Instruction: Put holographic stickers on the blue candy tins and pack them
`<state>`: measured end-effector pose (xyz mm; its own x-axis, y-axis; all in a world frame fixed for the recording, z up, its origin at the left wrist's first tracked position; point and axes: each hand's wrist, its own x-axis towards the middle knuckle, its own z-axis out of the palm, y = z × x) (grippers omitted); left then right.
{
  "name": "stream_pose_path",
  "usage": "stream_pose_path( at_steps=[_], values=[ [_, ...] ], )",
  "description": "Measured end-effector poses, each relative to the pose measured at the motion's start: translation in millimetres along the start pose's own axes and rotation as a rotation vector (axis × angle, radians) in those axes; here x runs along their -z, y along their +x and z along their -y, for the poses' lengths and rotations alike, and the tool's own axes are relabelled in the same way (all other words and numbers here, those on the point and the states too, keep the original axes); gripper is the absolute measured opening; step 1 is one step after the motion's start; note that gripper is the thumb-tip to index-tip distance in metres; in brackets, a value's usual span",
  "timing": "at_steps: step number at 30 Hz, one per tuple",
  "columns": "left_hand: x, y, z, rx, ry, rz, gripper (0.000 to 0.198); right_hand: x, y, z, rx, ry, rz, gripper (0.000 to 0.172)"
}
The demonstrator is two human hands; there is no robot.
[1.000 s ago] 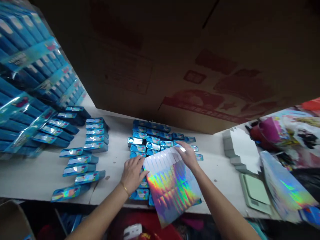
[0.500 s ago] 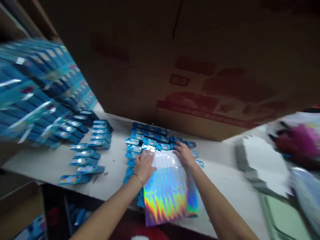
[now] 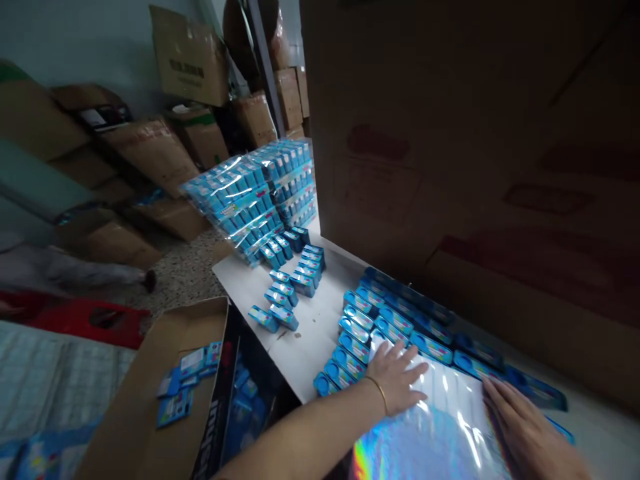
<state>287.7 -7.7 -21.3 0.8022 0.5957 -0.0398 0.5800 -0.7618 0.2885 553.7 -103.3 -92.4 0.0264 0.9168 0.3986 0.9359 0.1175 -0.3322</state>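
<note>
A shiny iridescent sheet-like pack (image 3: 435,427), whitish at its far end and rainbow-coloured towards me, lies over the rows of small blue boxes (image 3: 357,327). My left hand (image 3: 397,377), with a thin bracelet at the wrist, rests on its upper left part with fingers spread. At the right edge of the pack is my right hand (image 3: 530,427), its fingers stretched out and close together along that side. The near end of the pack runs out of view at the bottom.
More blue boxes (image 3: 283,293) stand on the white table (image 3: 325,333) to the left, before plastic-wrapped stacks (image 3: 250,200). A big cardboard carton (image 3: 450,167) walls off the back. An open carton (image 3: 150,393) holding blue packets sits lower left. A person's leg (image 3: 75,267) shows far left.
The view has swung left, bringing the floor, stacked cartons and open carton into sight. Both hands stay at the shiny pack; my left fingers are now spread wider on it.
</note>
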Motion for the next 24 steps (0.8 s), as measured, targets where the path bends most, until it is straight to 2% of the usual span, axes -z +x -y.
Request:
stream_pose_path(
  at_steps=[2,4,8,10,14,19,21,24],
  values=[
    [-0.5,1,0,-0.002,0.032,-0.027,0.054,4,0,8,0.041,-0.026,0.081,0.049],
    [-2.7,3,0,0.007,0.064,-0.048,0.052,11,2,20,-0.036,-0.093,0.137,0.046],
    [-10.2,8,1,-0.011,0.084,-0.09,0.052,25,18,41,-0.173,-0.168,0.069,0.041],
    [-12.4,11,2,-0.02,0.076,-0.114,0.053,30,27,46,-0.206,-0.267,0.11,0.04],
    [-10.5,12,-1,-0.026,0.075,-0.127,0.052,33,31,48,-0.165,-0.387,0.216,0.034],
    [-8.3,12,-2,-0.019,0.073,-0.116,0.051,36,21,53,-0.127,-0.432,0.206,0.029],
    [-9.6,12,-1,-0.017,0.059,-0.116,0.051,52,24,63,-0.12,-0.4,0.209,0.025],
    [-12.0,12,-1,-0.016,0.023,-0.118,0.051,93,42,89,-0.153,-0.316,0.2,0.023]
  ],
)
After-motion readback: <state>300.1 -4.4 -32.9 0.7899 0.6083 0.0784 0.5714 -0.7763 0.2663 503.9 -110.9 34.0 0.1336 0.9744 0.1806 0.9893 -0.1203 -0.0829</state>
